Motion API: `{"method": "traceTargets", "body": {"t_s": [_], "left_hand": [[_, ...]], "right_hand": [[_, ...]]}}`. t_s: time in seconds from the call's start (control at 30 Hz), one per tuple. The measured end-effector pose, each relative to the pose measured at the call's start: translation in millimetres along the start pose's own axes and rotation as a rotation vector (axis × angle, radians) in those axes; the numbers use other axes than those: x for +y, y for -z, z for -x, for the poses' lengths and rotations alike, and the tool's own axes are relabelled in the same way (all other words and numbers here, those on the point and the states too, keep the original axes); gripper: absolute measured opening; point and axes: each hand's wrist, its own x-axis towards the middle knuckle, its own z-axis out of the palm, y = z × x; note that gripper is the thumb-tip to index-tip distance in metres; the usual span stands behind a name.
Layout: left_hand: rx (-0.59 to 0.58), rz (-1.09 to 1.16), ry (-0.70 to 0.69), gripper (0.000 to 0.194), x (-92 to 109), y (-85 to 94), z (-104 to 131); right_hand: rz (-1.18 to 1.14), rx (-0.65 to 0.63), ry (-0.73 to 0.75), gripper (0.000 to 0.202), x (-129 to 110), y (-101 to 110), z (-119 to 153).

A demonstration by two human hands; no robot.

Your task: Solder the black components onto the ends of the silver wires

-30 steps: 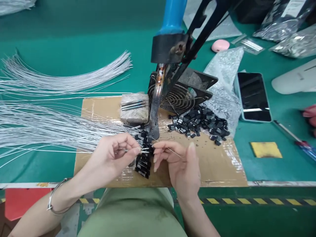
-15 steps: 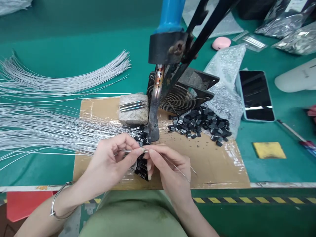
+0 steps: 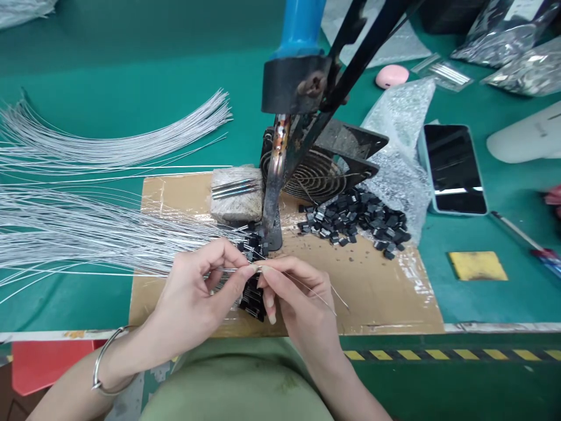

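My left hand (image 3: 204, 286) pinches a thin metal piece between thumb and forefinger, over the cardboard (image 3: 372, 292). Meeting it fingertip to fingertip, my right hand (image 3: 298, 292) is closed on thin wire (image 3: 313, 292), whose ends stick out to the lower right. The join between the fingertips is too small to make out. Beneath and behind the hands lies a row of black clips (image 3: 252, 301) at the ends of a large bundle of silvery wires (image 3: 87, 228). A nozzle (image 3: 272, 187) under a blue-handled tool (image 3: 302, 29) points down just behind the hands.
Behind the nozzle stands a fan (image 3: 319, 172), with a grey block (image 3: 236, 196) holding metal rods beside it. Loose black clips (image 3: 359, 219) form a pile to the right. Farther right are a phone (image 3: 456, 166), a yellow sponge (image 3: 477, 266) and a pen (image 3: 517, 231).
The right hand's lower fingers have shifted slightly and spread a little away from the black clips. Both hands keep their pinch at nearly the same spot.
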Motion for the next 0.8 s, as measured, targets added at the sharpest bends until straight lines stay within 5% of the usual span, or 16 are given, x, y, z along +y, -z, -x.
{"method": "traceTargets", "body": {"t_s": [0.33, 0.8], "left_hand": [[-0.039, 0.076, -0.024, 0.018, 7.3, 1.6, -5.2], [0.168, 0.014, -0.117, 0.015, -11.5, -18.0, 4.4]], "right_hand": [[-0.043, -0.054, -0.121, 0.009, -5.9, 7.2, -1.2], [-0.095, 0.071, -0.114, 0.015, -2.0, -5.5, -1.2]]}}
